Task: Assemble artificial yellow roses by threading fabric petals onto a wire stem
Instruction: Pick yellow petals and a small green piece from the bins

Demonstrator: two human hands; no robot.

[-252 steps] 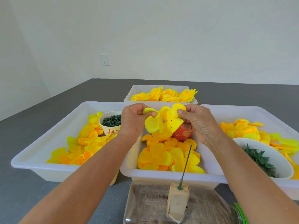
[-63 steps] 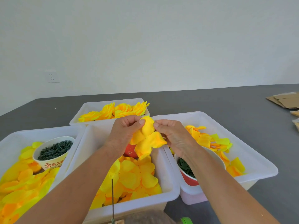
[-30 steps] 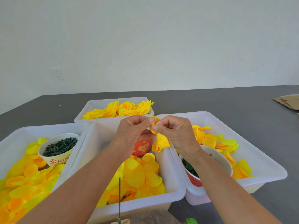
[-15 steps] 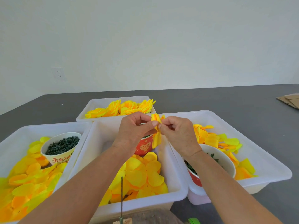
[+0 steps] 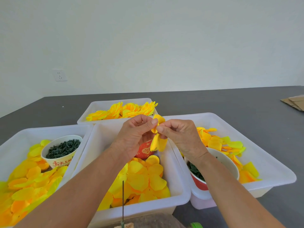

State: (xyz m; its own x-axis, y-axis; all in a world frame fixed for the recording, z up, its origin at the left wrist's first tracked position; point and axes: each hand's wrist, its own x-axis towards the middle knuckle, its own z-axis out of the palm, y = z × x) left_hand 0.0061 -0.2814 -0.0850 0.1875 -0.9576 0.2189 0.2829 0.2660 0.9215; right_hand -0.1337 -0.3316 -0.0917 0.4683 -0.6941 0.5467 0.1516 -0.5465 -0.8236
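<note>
Dark grey counter (image 5: 230, 102) under a plain white wall carries four white plastic bins. Above the middle bin (image 5: 98, 162), the left hand (image 5: 133, 137) and right hand (image 5: 179, 137) meet fingertip to fingertip, both pinching one folded yellow fabric petal piece (image 5: 158, 142). Two seconds earlier this piece was spread open between the hands; it is now gathered narrow, with its lobes hanging below the pinch. Judgement: the piece is being folded or its centre located ahead of threading. The thin dark wire stem (image 5: 123, 201) stands upright at the near edge, bare, well below the hands, so no petal is threaded yet.

Loose yellow petals (image 5: 144, 176) fill the middle bin beside a red paper cup (image 5: 144, 151). The left bin holds petals and a white paper cup of dark green parts (image 5: 61, 149). The far bin holds finished yellow roses (image 5: 121, 110). The right bin (image 5: 271, 170) holds petals and a bowl.
</note>
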